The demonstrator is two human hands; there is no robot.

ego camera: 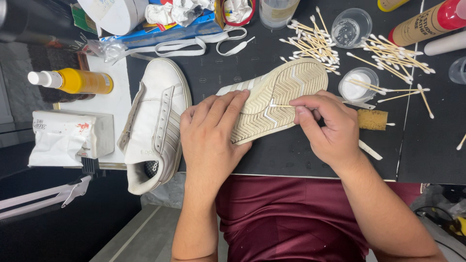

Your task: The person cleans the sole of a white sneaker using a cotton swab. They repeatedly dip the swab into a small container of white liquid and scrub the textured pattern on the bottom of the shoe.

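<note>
Sneaker [276, 97] sole-up, left hand [213, 133] pressed flat on it, right hand [327, 123] pinching cotton swab [281, 105] against sole

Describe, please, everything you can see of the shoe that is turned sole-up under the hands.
The shoe is a white sneaker lying sole-up and slanted on the black mat. Its cream rubber sole has zigzag grooves that look grimy. Pale side stripes show at its upper edge. The left hand lies over its near end, and the right hand presses a cotton swab into a groove.
</note>
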